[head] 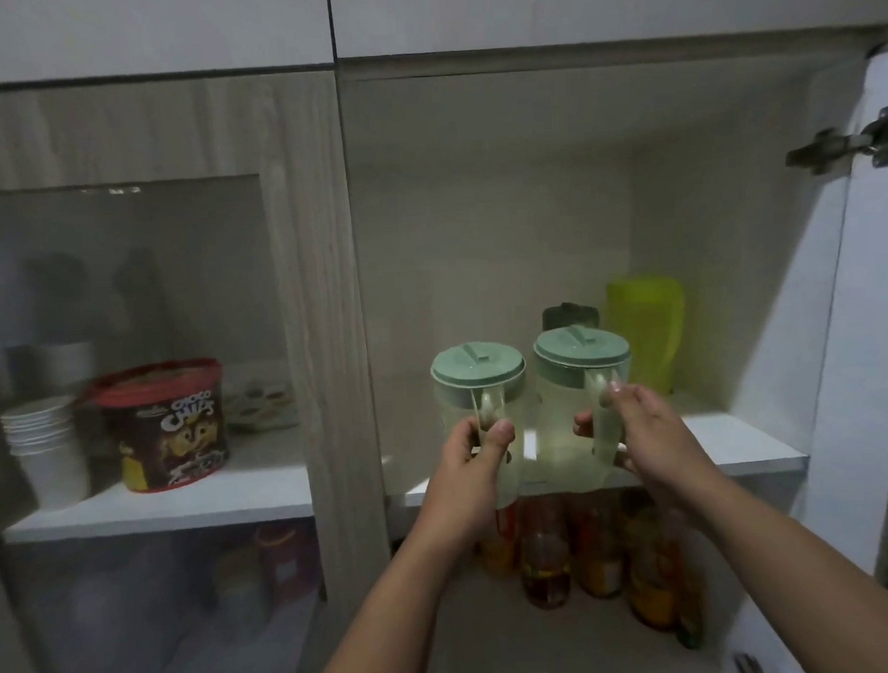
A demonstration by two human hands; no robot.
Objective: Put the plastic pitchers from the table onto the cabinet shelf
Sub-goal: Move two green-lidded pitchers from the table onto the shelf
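Foremost, we see the open cabinet (597, 55), its right-hand door (873, 314) swung outward on a metal hinge (848, 142); beside it, to the left, a glazed door (124, 353) stands shut over a neighbouring compartment; the white cabinet shelf (735, 442) spans the open bay at mid-height. We grip two clear plastic pitchers by their handles, both upright and side by side at the shelf's front edge; whether their bases rest on the board we cannot tell, since blur and our hands cover them. Our left hand (477, 468) is curled tight round the handle of the left pitcher (478, 386), thumb pressed on top; our right hand (647, 428) is wrapped round the handle of the right pitcher (578, 380), fingers closed behind it; each pitcher carries a pale green lid. Behind them on the same shelf stands a yellow-green container (647, 336), and just beside it a small dark object (566, 312), too dim to identify. Below the shelf, several bottles (546, 562) of amber liquid are grouped together. Behind the glass we note a Choco Chips tub (166, 428) and, left of it, stacked white cups (44, 444).
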